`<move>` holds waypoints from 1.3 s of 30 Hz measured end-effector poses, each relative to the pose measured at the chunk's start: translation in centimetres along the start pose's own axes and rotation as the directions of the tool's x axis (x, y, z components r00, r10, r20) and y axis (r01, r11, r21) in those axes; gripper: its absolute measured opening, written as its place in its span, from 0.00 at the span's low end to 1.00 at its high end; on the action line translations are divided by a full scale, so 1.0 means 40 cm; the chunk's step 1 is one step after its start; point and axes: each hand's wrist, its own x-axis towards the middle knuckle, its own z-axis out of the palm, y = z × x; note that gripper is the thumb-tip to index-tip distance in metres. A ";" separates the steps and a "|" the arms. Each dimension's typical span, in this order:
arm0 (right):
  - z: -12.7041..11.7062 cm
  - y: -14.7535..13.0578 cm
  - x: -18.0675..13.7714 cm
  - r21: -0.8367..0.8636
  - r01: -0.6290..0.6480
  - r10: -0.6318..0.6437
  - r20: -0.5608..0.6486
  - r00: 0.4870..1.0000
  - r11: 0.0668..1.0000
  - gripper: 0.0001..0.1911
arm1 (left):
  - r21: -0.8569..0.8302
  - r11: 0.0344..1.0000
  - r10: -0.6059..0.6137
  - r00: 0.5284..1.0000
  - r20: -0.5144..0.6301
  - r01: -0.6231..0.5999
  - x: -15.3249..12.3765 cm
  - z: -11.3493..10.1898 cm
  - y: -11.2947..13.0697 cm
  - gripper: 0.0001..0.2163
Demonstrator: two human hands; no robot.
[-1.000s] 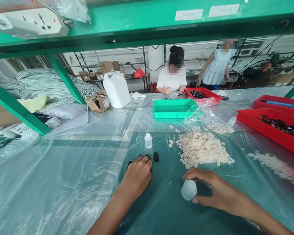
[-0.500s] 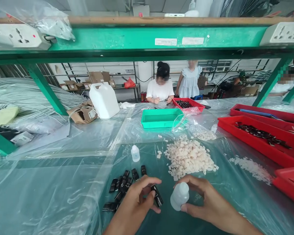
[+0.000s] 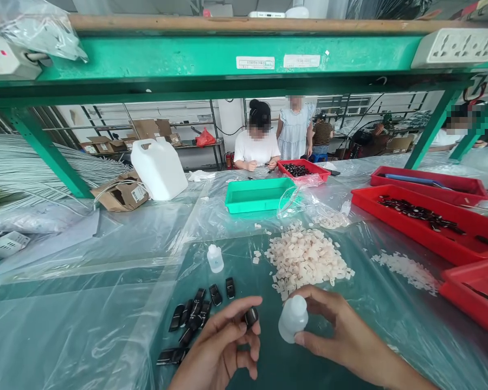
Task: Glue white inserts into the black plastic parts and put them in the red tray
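Between the thumb and fingers of my left hand (image 3: 223, 341) is a small glossy black plastic part (image 3: 251, 317), seen nearly end-on. My right hand (image 3: 329, 330) grips a translucent white squeeze bottle (image 3: 293, 319) by its side, with the cap end tilted up. The bottle and the black part are apart. Left of my left hand lies a cluster of similar black parts (image 3: 195, 314). A smaller white bottle (image 3: 215, 259) stands behind them. Beyond my right hand spreads a heap of small cream-coloured pieces (image 3: 307, 257).
A green tray (image 3: 260, 203) stands past the heap. Red bins (image 3: 415, 201) with black parts line the right side. A white jug (image 3: 158, 168) and a torn cardboard box (image 3: 122, 192) are at back left. A green shelf beam (image 3: 166, 59) crosses overhead. Two people are across the table.
My left hand has turned the black part from lying lengthwise to nearly end-on and raised it slightly. The right hand still holds the bottle. The view has shifted a little to the right.
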 end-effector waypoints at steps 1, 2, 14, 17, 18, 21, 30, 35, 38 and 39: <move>0.000 0.000 -0.001 0.002 0.004 -0.004 -0.001 1.000 1.000 0.10 | -0.001 1.000 0.009 1.000 -0.013 -0.009 -0.001 0.003 0.000 0.23; 0.000 0.000 -0.002 0.004 0.010 -0.010 -0.001 1.000 1.000 0.09 | 0.004 1.000 0.019 0.999 -0.026 -0.019 -0.001 0.005 -0.001 0.21; 0.010 -0.004 -0.032 -0.231 0.189 -0.205 -0.048 0.978 0.955 0.20 | 0.382 0.895 0.307 0.939 -0.153 -0.230 -0.029 0.023 -0.039 0.14; 0.007 0.003 -0.036 -0.398 0.233 -0.280 -0.062 0.958 0.887 0.25 | 0.549 0.795 0.416 0.890 -0.188 -0.256 -0.041 0.023 -0.045 0.09; 0.005 0.005 -0.037 -0.419 0.246 -0.290 -0.044 0.956 0.874 0.24 | 0.577 0.774 0.437 0.880 -0.186 -0.262 -0.043 0.024 -0.045 0.07; 0.001 0.004 -0.043 -0.453 0.310 -0.335 0.026 0.942 0.836 0.23 | 0.585 0.761 0.454 0.874 -0.174 -0.280 -0.045 0.028 -0.045 0.03; -0.011 0.002 -0.063 -0.659 0.359 -0.457 0.027 0.889 0.661 0.22 | 0.637 0.672 0.551 0.830 -0.088 -0.378 -0.043 0.025 -0.054 0.06; -0.013 -0.005 -0.077 -0.689 0.370 -0.505 0.007 0.863 0.623 0.24 | 0.651 0.673 0.532 0.842 -0.095 -0.351 -0.041 0.022 -0.056 0.04; -0.017 -0.014 -0.082 -0.692 0.395 -0.534 0.018 0.846 0.604 0.27 | 0.652 0.667 0.538 0.838 -0.088 -0.360 -0.042 0.022 -0.059 0.06; -0.020 -0.015 -0.084 -0.697 0.400 -0.535 0.028 0.845 0.595 0.28 | 0.657 0.662 0.541 0.837 -0.085 -0.362 -0.043 0.023 -0.059 0.06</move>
